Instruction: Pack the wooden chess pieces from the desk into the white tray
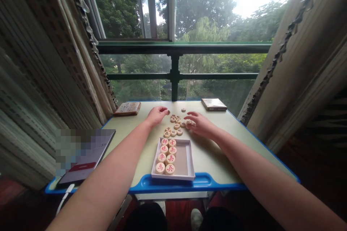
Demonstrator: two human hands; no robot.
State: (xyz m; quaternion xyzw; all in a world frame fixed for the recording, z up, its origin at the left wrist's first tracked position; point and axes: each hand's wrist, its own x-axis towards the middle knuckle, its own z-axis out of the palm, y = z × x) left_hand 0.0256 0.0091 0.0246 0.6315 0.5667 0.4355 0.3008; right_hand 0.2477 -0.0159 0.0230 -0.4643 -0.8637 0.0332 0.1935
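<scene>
My left hand (158, 115) is closed, pinching a round Chinese chess piece (168, 112) on edge at its fingertips. Across from it, my right hand (200, 123) has its fingers stretched apart over a few loose pieces, partly covering them; whether it touches them is hard to tell. Between the hands lies a loose group of dark-marked wooden chess pieces (173, 132), and one lone piece (183, 109) rests farther back. Nearest me, a white open box (184, 177) contains red-marked chess pieces (170, 158) stacked in two columns on its left side.
A pale folding table (230, 158) with a blue edge carries everything. At its back corners are a brown patterned box (127, 108) and a flat box (214, 104). A tablet (89, 162) with a white cable (65, 196) lies at left. Curtains flank the window.
</scene>
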